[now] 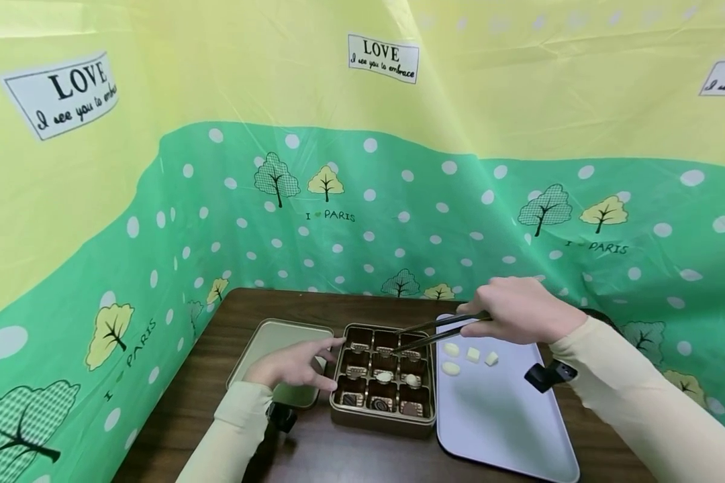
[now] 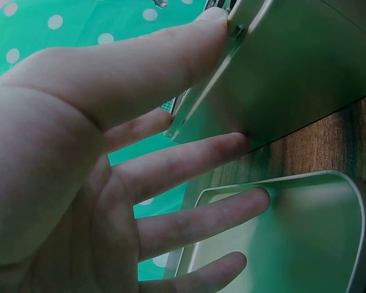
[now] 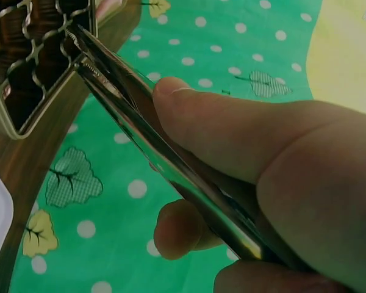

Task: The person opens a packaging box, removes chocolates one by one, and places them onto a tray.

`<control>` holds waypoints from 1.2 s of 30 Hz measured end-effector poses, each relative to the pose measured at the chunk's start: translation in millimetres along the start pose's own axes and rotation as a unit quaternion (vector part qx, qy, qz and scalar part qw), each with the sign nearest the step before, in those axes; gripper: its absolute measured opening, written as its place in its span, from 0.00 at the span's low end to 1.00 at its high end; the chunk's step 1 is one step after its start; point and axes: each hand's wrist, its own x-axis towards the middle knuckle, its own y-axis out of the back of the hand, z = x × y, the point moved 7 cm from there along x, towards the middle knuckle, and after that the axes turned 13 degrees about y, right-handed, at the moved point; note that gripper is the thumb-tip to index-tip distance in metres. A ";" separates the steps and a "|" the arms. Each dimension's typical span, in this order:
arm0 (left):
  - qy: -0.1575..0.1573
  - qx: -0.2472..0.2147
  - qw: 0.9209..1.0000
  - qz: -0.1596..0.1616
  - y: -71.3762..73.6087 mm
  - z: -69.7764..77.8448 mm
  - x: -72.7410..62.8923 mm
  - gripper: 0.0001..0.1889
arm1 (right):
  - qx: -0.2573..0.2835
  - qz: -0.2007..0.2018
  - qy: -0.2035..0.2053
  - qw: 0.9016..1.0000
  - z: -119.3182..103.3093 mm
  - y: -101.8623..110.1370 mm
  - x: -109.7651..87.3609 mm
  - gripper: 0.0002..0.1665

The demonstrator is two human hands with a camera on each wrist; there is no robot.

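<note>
A gold-brown tin box (image 1: 383, 424) with nine compartments stands mid-table, small moulded chocolates inside. White pieces (image 1: 384, 377) show in two cells of its middle row. My left hand (image 1: 290, 365) is at the tin's left side, fingers spread; in the left wrist view the thumb (image 2: 189, 52) touches the rim. My right hand (image 1: 513, 310) grips metal tongs (image 3: 171, 159) from the right. Their tips are apart over the tin's back cells, and I see nothing between them. Whether they touch a chocolate is unclear.
Right of the tin lies a lavender tray (image 1: 501, 422) with several pale oval and square pieces (image 1: 473, 354). A shallow metal lid (image 1: 272, 335) lies to the left, partly under my left hand. A green and yellow patterned cloth (image 1: 362, 201) hangs behind the dark wooden table (image 1: 338, 456).
</note>
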 end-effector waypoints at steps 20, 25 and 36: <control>0.010 -0.003 1.000 -0.001 0.8 -1.5 2.9 0.49 | 0.032 -0.079 0.032 0.996 -11.7 -39.0 37.4 0.19; 0.008 -0.003 1.000 0.000 1.7 -1.1 2.8 0.49 | 0.032 -0.091 0.030 0.995 -14.9 -40.9 43.2 0.18; 0.007 0.002 1.000 -0.002 1.4 -2.2 3.1 0.49 | -0.008 -0.101 0.041 0.994 -25.1 -42.9 55.2 0.18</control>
